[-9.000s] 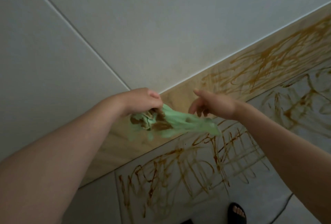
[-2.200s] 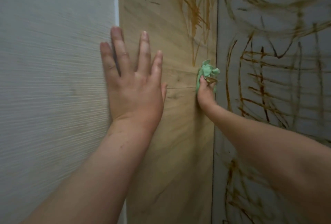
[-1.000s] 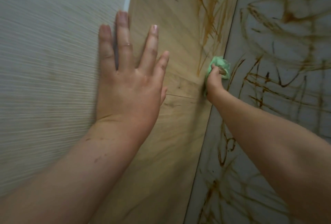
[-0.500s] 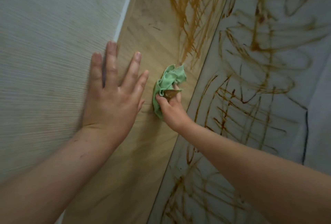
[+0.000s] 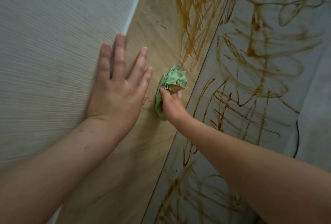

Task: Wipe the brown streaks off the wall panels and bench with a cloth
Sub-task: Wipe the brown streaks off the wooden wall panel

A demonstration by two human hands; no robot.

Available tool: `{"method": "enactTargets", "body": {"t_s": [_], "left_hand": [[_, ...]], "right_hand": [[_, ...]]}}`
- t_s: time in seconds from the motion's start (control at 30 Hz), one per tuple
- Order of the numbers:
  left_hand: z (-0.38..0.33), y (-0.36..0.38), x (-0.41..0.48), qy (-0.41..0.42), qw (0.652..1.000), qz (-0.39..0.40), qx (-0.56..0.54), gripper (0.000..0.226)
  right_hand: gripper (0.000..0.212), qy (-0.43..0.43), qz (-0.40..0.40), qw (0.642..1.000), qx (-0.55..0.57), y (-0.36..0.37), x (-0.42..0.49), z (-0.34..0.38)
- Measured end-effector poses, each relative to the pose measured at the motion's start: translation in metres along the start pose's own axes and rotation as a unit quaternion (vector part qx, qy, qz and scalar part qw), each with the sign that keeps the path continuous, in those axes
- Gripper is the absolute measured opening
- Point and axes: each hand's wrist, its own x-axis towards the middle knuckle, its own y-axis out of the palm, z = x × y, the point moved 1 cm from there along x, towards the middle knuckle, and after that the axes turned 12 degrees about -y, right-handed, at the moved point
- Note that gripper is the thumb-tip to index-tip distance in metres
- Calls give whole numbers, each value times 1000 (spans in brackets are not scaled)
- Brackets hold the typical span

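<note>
My right hand [image 5: 170, 103] grips a crumpled green cloth [image 5: 172, 79], stained brown on one fold, and presses it against the tan wood-look panel [image 5: 148, 32]. My left hand [image 5: 118, 89] lies flat with fingers spread, across the seam between that panel and the pale ribbed wall panel [image 5: 53, 44]. Brown streaks [image 5: 195, 17] cover the tan panel above the cloth. More brown streaks [image 5: 254, 87] run all over the grey surface [image 5: 286, 17] to the right.
A thin white strip [image 5: 133, 11] separates the ribbed panel from the tan one. A dark cable [image 5: 297, 139] hangs at the right edge of the grey surface. The tan panel below the cloth shows no streaks.
The cloth and my right hand have moved left, from the tan panel's right edge toward my left hand. My left hand stays flat on the wall. The view has tilted.
</note>
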Motion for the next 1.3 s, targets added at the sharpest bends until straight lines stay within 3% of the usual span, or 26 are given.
{"method": "enactTargets", "body": {"t_s": [0.27,0.5,0.57,0.67,0.73,0.83,1.0,1.07,1.17,1.3], "left_hand": [[0,-3,1,6,1000,2,7,75],[3,0,1,3,997,-5,-73,68],[4,-3,4,8,993,-20,-117,68],[4,-14,25,5,989,-65,-130,64],[4,-25,48,-1,991,-76,-109,65],[10,-36,84,-43,995,-67,-65,73],[7,-35,107,-72,996,-29,-35,90],[7,-34,109,-62,995,-27,-80,89],[4,-31,109,-66,991,-32,-108,85],[0,-25,110,-64,989,-53,-121,81]], "right_hand": [[66,7,-24,999,24,-10,10,1],[68,-18,-140,988,62,-18,68,-1],[74,44,-161,983,79,-25,85,-22],[96,218,-157,954,133,-34,98,-63],[99,259,-147,944,141,-35,92,-73],[85,203,-126,959,149,-27,71,-38],[71,-86,-120,980,136,-17,62,31],[75,-136,-133,973,127,-19,74,43],[78,-118,-174,973,96,-27,106,26],[75,38,-212,970,114,-59,164,-31]]}}
